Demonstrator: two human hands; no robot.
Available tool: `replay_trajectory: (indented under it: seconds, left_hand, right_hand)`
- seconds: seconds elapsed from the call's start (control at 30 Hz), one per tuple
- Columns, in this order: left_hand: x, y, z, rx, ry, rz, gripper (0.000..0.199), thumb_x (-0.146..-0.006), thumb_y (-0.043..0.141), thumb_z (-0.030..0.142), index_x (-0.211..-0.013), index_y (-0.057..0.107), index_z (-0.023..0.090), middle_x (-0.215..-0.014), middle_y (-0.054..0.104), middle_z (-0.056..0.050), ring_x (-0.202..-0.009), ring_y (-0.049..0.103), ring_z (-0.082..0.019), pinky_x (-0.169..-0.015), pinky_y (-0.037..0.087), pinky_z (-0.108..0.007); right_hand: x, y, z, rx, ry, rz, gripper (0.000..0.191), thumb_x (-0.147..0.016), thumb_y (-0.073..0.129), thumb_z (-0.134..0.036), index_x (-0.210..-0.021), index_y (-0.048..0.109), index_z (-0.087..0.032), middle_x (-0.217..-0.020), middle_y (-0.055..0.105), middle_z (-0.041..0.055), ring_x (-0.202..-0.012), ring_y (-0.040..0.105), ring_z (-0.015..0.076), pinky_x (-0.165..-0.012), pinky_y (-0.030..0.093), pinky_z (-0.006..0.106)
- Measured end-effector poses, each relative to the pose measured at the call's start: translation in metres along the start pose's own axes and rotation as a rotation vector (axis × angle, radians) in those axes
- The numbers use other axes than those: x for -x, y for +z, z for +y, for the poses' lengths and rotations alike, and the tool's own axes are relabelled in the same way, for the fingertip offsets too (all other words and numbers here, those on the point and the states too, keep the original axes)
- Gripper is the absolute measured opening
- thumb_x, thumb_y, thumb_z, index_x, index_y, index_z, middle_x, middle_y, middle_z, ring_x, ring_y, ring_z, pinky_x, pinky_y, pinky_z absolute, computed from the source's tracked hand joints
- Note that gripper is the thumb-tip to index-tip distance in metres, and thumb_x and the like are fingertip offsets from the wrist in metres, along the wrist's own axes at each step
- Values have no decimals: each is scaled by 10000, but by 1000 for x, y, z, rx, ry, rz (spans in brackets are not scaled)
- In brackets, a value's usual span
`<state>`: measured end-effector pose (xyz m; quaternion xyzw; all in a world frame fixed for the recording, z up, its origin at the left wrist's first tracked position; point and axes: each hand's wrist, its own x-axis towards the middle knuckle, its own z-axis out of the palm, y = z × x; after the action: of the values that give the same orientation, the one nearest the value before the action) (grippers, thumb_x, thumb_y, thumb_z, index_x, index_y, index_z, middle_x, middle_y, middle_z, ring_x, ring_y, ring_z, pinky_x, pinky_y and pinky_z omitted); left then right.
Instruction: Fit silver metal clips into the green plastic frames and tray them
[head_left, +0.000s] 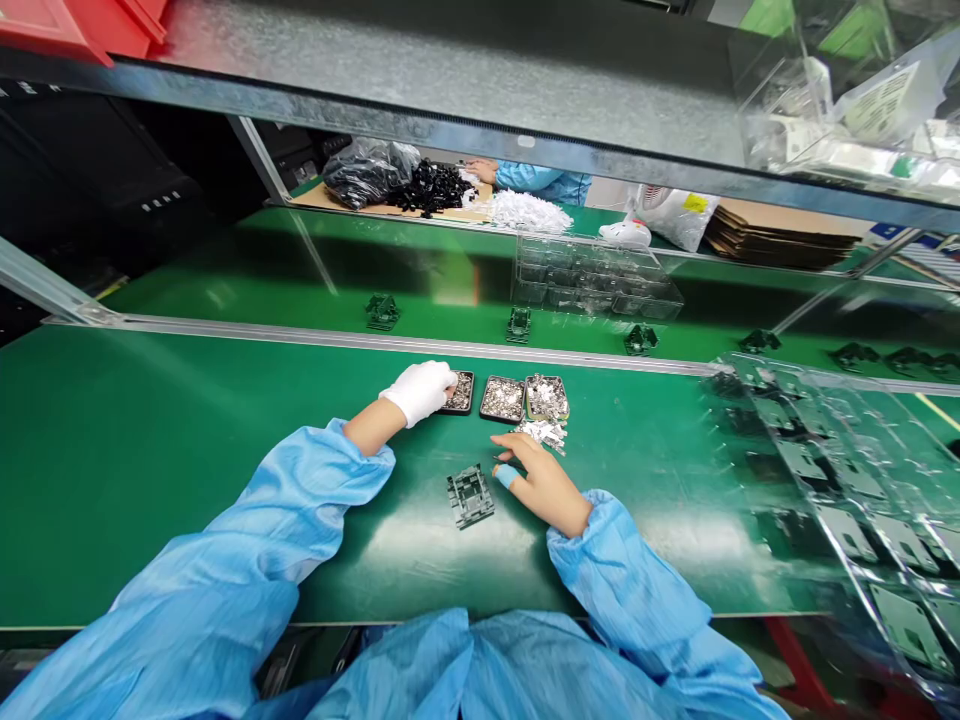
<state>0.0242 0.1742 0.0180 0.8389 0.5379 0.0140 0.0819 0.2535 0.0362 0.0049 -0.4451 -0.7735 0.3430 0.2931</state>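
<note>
My left hand (421,392), in a white glove with bare fingertips, reaches into the leftmost small black tray (466,408) of tiny metal parts. Its fingers are bent together; whatever they pinch is hidden. My right hand (536,478) is bare, with a blue band round one finger. Its thumb and fingers stand apart, just above and right of a dark green framed part (471,496) lying on the table. Beyond that hand is a loose pile of flat silvery pieces (546,433). A middle tray (502,415) and a right tray (561,412) hold more metal bits.
Similar green parts (518,324) stand in a row on the strip behind the metal rail (300,336). Clear trays (847,470) with boards are stacked at the right. A metal shelf (450,60) spans overhead. Across the bench, another person's sleeve (536,180) shows by piled parts.
</note>
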Motion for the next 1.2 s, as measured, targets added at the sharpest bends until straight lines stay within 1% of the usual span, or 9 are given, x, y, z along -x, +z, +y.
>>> replay_trajectory:
  seconds: [0.3,0.4,0.5,0.6,0.7,0.8,0.93,1.1,1.2]
  left_hand:
    - [11,0,-11,323,-83,175,250,-797,426,309,-794,631,166,-726,636,-54,-696,583,-201,-666,438,-299]
    - [18,0,-12,477,-106,226,287,-779,424,326,-869,636,155,-773,660,-49,-727,603,-191,-675,463,-284]
    - [33,-5,-6,603,-121,266,337,-788,423,374,-912,642,150,-859,683,-58,-781,619,-191,-696,487,-283]
    - [56,-13,8,905,-127,273,307,-767,518,428,-837,627,149,-779,661,-45,-666,590,-160,-615,479,-268]
    - [79,-19,27,1380,-118,225,289,-702,664,418,-769,583,148,-672,591,-9,-530,488,-97,-511,406,-230]
    - [94,-17,43,1643,-99,101,356,-659,736,434,-746,544,147,-573,523,23,-446,402,-63,-427,301,-200]
    - [103,-7,56,1675,-42,-56,475,-611,757,549,-719,532,144,-500,452,49,-391,322,-49,-365,190,-192]
    - [109,-1,69,1642,-21,-108,485,-614,745,568,-656,498,153,-484,379,70,-416,283,-45,-380,177,-197]
    - [113,-1,70,1625,-30,-123,437,-680,700,548,-728,532,148,-511,413,60,-419,279,-48,-387,179,-202]
  right_hand:
    - [-1,2,4,22,-2,13,341,-868,529,-224,-1208,535,-202,-1121,587,100,-919,640,192,-844,515,383]
    - [-1,1,6,27,-9,27,330,-871,523,-225,-1200,541,-207,-1103,596,95,-915,641,191,-842,514,380]
    - [-2,-1,7,25,-13,58,311,-871,512,-217,-1178,556,-202,-1065,612,89,-904,643,191,-836,513,377]
    - [-5,-5,0,0,-9,86,289,-870,506,-209,-1152,567,-197,-1044,628,86,-881,653,187,-818,518,366]
    - [-11,-5,-17,-11,-71,104,271,-880,494,-205,-1142,561,-218,-1049,631,77,-885,652,180,-817,517,358]
    - [-17,2,-38,-13,-211,158,256,-885,497,-202,-1136,543,-218,-1050,620,74,-885,636,169,-820,514,342]
    - [-22,17,-52,28,-350,290,158,-886,510,-192,-1036,557,-208,-976,619,66,-918,595,176,-802,504,317]
    - [-15,27,-43,225,-420,330,161,-882,475,-133,-982,579,-205,-928,625,63,-853,567,183,-740,464,319]
    - [-13,23,-39,310,-450,310,161,-875,468,-143,-967,585,-205,-907,627,61,-850,563,190,-758,436,341]
